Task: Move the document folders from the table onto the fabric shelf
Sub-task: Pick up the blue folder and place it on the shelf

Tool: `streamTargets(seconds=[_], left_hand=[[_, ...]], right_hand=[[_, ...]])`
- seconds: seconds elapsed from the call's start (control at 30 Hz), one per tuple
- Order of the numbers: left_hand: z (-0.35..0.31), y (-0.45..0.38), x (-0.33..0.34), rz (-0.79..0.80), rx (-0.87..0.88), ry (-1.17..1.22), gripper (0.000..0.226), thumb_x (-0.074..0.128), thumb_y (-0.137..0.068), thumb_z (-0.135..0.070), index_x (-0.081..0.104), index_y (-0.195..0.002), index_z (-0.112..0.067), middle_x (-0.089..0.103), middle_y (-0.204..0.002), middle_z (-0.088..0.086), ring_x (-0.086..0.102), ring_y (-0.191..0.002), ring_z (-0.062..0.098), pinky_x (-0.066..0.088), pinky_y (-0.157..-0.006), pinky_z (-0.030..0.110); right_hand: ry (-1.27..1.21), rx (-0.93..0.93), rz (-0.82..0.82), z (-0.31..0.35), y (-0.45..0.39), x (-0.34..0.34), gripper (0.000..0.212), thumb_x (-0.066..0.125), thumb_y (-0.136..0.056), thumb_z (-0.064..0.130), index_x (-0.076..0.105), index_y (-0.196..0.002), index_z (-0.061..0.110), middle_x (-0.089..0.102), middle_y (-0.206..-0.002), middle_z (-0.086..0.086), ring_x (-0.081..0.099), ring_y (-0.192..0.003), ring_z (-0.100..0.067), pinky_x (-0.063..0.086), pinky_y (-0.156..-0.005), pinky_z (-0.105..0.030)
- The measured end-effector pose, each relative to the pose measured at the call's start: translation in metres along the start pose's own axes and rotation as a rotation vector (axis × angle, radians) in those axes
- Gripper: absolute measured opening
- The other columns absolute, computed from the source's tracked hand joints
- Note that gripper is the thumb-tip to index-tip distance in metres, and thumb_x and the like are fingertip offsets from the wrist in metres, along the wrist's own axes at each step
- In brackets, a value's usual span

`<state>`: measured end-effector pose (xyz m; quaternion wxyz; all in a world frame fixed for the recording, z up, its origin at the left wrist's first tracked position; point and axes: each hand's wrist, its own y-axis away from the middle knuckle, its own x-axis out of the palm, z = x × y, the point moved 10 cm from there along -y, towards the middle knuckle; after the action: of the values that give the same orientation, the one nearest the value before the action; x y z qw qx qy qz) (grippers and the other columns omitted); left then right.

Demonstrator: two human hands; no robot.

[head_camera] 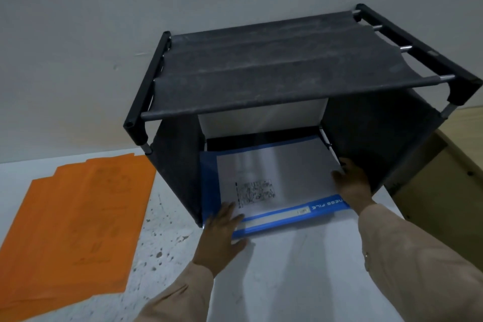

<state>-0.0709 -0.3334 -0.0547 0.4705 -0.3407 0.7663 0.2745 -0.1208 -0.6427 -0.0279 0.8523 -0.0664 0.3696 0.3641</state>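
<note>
A blue document folder (274,180) with a clear cover and a white printed sheet lies half inside the lower bay of the black fabric shelf (282,70). Its near edge sticks out onto the white table (287,269). My left hand (222,232) rests flat on the folder's near left corner. My right hand (352,183) grips the folder's right edge next to the shelf's right wall. A fanned stack of orange folders (75,222) lies on the table to the left of the shelf.
The shelf stands against a pale wall, its top fabric tier bare. A white panel shows at the back of the lower bay. Brown cardboard (439,191) lies to the right of the table. The table surface has dark speckles.
</note>
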Motion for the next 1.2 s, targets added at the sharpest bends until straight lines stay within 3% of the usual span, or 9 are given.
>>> streamTargets(seconds=[0.13,0.27,0.4,0.53,0.67,0.8,0.9,1.0,1.2], left_hand=[[0.002,-0.006,0.009,0.059,0.025,-0.121,0.053,0.064,-0.084,-0.016,0.050,-0.135,-0.018,0.036,-0.152,0.007,0.033,-0.142,0.024,0.030,-0.117,0.043],[0.002,-0.014,0.003,0.002,0.072,-0.154,0.057,0.092,-0.042,-0.010,0.075,-0.096,-0.019,0.076,-0.104,0.005,0.074,-0.093,0.022,0.061,-0.070,0.036],[0.001,-0.019,-0.009,-0.042,0.007,-0.002,0.041,0.054,-0.091,-0.012,0.053,-0.133,-0.015,0.046,-0.146,0.006,0.042,-0.137,0.022,0.031,-0.114,0.032],[0.009,-0.033,-0.003,-0.016,0.011,-0.059,0.042,0.043,-0.097,-0.014,0.045,-0.138,-0.019,0.040,-0.151,0.004,0.035,-0.141,0.019,0.025,-0.118,0.033],[0.005,-0.044,-0.008,-0.061,0.060,-0.190,0.053,0.082,-0.053,0.004,0.075,-0.101,-0.018,0.077,-0.101,0.007,0.075,-0.087,0.022,0.062,-0.066,0.037],[0.009,-0.051,0.007,-0.007,0.080,-0.285,0.056,0.061,-0.052,0.012,0.077,-0.093,-0.023,0.079,-0.092,0.004,0.076,-0.076,0.022,0.059,-0.045,0.032],[0.007,-0.052,0.004,0.003,0.062,-0.290,0.063,0.047,-0.058,0.012,0.074,-0.104,-0.022,0.075,-0.109,0.009,0.074,-0.091,0.026,0.062,-0.059,0.037],[0.013,-0.052,0.003,0.053,-0.033,-0.207,0.069,0.033,-0.088,0.014,0.032,-0.145,-0.026,0.023,-0.158,0.005,0.026,-0.145,0.022,0.031,-0.116,0.037],[0.020,-0.061,0.006,0.165,-0.093,-0.265,0.063,0.029,-0.097,-0.001,0.013,-0.149,-0.032,0.002,-0.162,0.002,0.002,-0.149,0.022,0.007,-0.121,0.048]], right_hand=[[0.257,-0.157,0.077,0.005,0.010,0.015,0.039,0.049,-0.094,0.014,0.046,-0.131,0.005,0.045,-0.141,-0.019,0.045,-0.125,-0.034,0.036,-0.102,-0.034],[0.333,-0.343,0.154,0.018,0.033,0.029,0.048,0.065,-0.082,0.037,0.057,-0.123,0.014,0.047,-0.141,-0.006,0.041,-0.131,-0.023,0.029,-0.110,-0.028],[0.518,-0.505,0.426,0.013,0.058,0.064,0.073,0.075,-0.064,0.054,0.054,-0.128,0.024,0.041,-0.147,0.000,0.035,-0.136,-0.021,0.028,-0.114,-0.032],[0.577,-0.554,0.384,0.012,0.046,0.067,0.043,0.059,-0.085,0.021,0.055,-0.128,0.022,0.042,-0.147,-0.003,0.041,-0.134,-0.021,0.031,-0.111,-0.030],[0.707,-0.751,0.179,0.036,0.040,0.060,0.039,0.051,-0.061,0.007,0.076,-0.089,0.016,0.077,-0.094,-0.009,0.074,-0.076,-0.027,0.060,-0.060,-0.037],[0.869,-0.804,0.192,0.033,0.034,0.070,0.046,0.044,-0.060,0.000,0.076,-0.089,0.016,0.078,-0.090,-0.009,0.074,-0.072,-0.029,0.058,-0.057,-0.043],[0.838,-0.738,0.246,0.028,0.030,0.076,0.057,0.077,-0.039,-0.013,0.075,-0.091,0.011,0.076,-0.094,-0.015,0.074,-0.076,-0.034,0.057,-0.059,-0.049],[0.716,-0.705,0.270,0.036,0.030,0.073,0.062,0.068,-0.071,-0.009,0.052,-0.129,0.007,0.045,-0.141,-0.022,0.049,-0.126,-0.038,0.039,-0.105,-0.047],[0.752,-0.516,0.490,0.013,0.027,0.082,0.059,0.041,-0.095,0.029,0.012,-0.147,0.028,-0.001,-0.159,0.000,0.002,-0.147,-0.022,0.000,-0.119,-0.039]])
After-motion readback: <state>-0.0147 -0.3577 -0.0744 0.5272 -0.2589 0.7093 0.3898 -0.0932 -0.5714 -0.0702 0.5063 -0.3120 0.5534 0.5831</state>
